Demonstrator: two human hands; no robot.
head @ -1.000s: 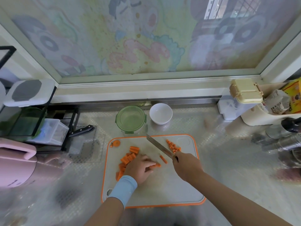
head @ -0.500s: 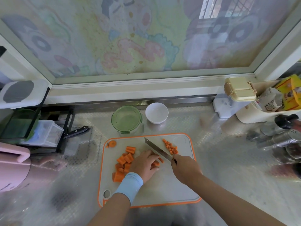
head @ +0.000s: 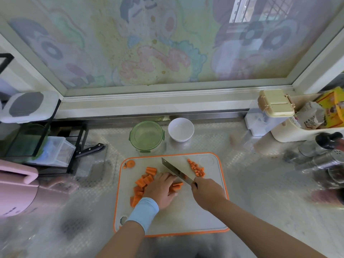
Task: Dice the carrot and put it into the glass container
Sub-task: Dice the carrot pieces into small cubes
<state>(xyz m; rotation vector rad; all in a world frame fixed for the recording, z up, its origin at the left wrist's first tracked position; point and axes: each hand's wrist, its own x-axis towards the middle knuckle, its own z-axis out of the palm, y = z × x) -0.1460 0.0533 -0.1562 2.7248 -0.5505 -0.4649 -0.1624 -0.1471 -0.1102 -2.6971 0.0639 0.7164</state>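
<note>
On the orange-rimmed cutting board my left hand presses down on carrot sticks, fingers curled over them. My right hand grips the handle of a knife whose blade slants across the sticks right beside my left fingers. A heap of carrot chunks lies left of my left hand. Small carrot dice are piled at the board's far right. The round glass container, with its green lid on, stands just behind the board.
A white bowl sits right of the container. A carrot end lies at the board's far left corner. A black-handled knife and a rack are at left, a pink appliance near left, shakers and boxes at right.
My left hand has gathered carrot sticks and slid them toward the blade. The knife has come in from mid-board to rest over the sticks beside my fingers.
</note>
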